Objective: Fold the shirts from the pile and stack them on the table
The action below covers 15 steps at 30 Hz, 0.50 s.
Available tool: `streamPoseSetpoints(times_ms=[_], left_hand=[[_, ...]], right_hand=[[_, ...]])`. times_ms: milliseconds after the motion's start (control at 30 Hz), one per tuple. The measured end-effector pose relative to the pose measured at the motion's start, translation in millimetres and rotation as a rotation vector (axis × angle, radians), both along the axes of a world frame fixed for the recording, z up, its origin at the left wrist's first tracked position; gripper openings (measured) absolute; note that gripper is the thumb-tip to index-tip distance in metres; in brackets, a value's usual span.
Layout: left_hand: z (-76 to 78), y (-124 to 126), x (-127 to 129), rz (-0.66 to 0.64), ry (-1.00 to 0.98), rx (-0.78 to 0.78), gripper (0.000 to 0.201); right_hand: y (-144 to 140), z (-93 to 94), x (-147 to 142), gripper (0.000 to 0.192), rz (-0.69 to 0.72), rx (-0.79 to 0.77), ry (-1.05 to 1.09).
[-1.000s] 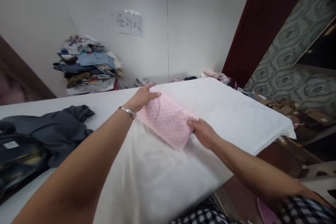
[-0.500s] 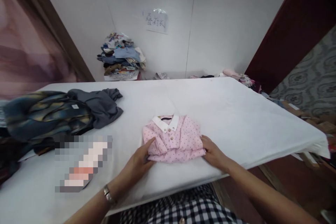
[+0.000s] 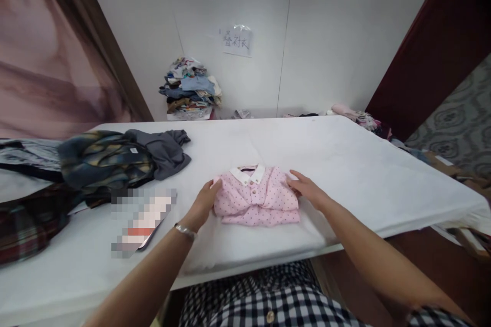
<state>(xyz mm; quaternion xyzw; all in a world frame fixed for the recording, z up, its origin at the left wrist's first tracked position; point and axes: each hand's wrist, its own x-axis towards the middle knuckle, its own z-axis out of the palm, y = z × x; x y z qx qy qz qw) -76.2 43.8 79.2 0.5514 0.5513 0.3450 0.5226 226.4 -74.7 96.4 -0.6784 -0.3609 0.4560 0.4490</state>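
A pink dotted shirt (image 3: 256, 196) with a white collar lies folded into a compact bundle, its collar toward the far side and its buttoned front up. At its left edge, my left hand (image 3: 204, 204) is closed on the fabric near the shoulder; part of the fingers is hidden. My right hand (image 3: 309, 190) is beside the upper right edge, fingers apart, with the fingertips at or just touching the cloth. A loose fold runs across the shirt's near part.
The white-covered table (image 3: 345, 173) bears a grey garment (image 3: 169, 153), a dark plaid garment (image 3: 103, 158) and a red plaid cloth (image 3: 26, 230) at left. A pixelated phone-like object (image 3: 149, 217) lies nearer. Piled clothes (image 3: 192, 89) stand by the wall beneath a paper sign (image 3: 238, 41).
Both hands have moved from the shirt's near corners up along its sides toward the collar. The right hand has let go of its corner. The view has shifted left.
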Motion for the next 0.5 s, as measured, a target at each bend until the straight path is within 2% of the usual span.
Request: streamPoseSetpoints(times_ms=[67, 167, 233, 300, 400, 500], left_hand=[[6.5, 9, 11, 0.007, 0.024, 0.009, 0.049], [20.4, 8, 24, 0.042, 0.035, 0.111, 0.056], [27.2, 0, 27, -0.016, -0.062, 0.22, 0.06], [28.2, -10, 27, -0.145, -0.202, 0.256, 0.061], [18.8, -20, 23, -0.279, -0.238, 0.09, 0.057], [6.3, -19, 20, -0.278, -0.146, -0.063, 0.045]], right_hand=[[15, 6.1, -11, 0.084, 0.006, 0.001, 0.011], [20, 11.8, -26, 0.079, -0.031, 0.078, 0.019], [10, 9.7, -28, 0.075, -0.055, 0.192, 0.034], [-5, 2.6, -27, 0.075, -0.05, 0.293, 0.064], [-23, -12.0, -22, 0.085, 0.008, 0.219, 0.101], [-26, -22.2, -20, 0.087, 0.032, 0.085, 0.097]])
